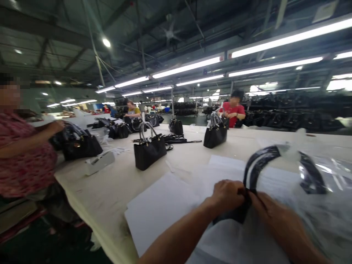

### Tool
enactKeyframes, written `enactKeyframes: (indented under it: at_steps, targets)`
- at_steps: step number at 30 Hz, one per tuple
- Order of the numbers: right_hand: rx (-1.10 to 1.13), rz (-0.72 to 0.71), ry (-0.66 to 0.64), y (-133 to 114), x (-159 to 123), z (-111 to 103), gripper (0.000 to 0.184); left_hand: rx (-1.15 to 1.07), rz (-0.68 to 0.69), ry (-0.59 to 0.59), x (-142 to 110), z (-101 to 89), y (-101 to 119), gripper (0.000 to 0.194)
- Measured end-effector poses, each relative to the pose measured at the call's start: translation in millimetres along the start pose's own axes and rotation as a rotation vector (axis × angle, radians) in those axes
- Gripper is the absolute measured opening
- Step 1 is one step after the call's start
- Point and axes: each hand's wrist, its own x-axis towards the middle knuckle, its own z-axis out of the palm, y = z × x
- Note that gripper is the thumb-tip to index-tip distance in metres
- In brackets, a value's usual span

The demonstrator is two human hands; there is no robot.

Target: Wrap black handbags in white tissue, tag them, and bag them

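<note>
A black handbag (233, 217) lies in front of me on white sheets, its lower part mostly hidden by pale paper or plastic and by my hands. Its curved black handle (254, 165) arches up, wrapped in clear film. At the base of that handle, my left hand (228, 195) is closed with the fingers bunched on the bag's edge. Against it from the other side presses my right hand (277, 216), thumb and fingers pinched at the same spot. Whatever small part sits between the fingertips is hidden. To the right spreads crumpled clear plastic (327, 205).
White paper sheets (162, 205) lie on the pale table (90, 198). Black handbags stand farther off, one mid-table (150, 152) and one beyond (216, 135). A white tape dispenser (100, 163) sits left. A co-worker (27, 154) handles a bag there; another person (232, 112) stands across.
</note>
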Motion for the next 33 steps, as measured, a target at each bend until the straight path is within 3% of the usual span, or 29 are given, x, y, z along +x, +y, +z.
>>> enactKeyframes:
  at_steps: [5,8,10,14,20,23,26,30,33]
  targets:
    - [-0.001,0.146,-0.155,-26.4,6.7,-35.2,0.029,-0.045,0.074,-0.031,-2.4,-2.0,0.4,0.022]
    - [0.079,0.200,-0.206,-27.2,8.9,-43.6,0.037,-0.101,0.204,-0.121,-7.9,-7.8,-6.8,0.019]
    - [0.115,0.200,-0.222,-25.1,5.4,-46.2,0.038,-0.099,0.243,-0.117,-15.5,-13.1,-8.0,0.020]
    - [0.068,0.082,-0.258,-26.4,-7.9,-49.8,0.025,0.126,0.354,0.022,-34.5,-15.4,0.6,0.019]
    - [-0.236,0.038,-0.339,-45.6,-25.3,-49.5,0.028,0.472,0.662,0.265,-57.9,10.2,12.3,0.011]
    - [-0.334,-0.004,-0.323,-51.8,-30.7,-40.9,0.031,0.539,0.732,0.356,-63.6,21.3,7.7,0.011]
    - [-0.395,-0.063,-0.320,-51.4,-34.7,-30.6,0.034,0.465,0.787,0.379,-61.7,26.5,-2.2,0.013]
    - [-0.248,-0.092,-0.318,-37.4,-40.3,-25.9,0.038,0.301,0.701,0.366,-58.2,27.6,-8.3,0.013]
    - [0.072,-0.019,-0.251,-9.3,-40.5,-19.9,0.037,0.422,0.732,0.365,-60.0,27.4,-5.0,0.006]
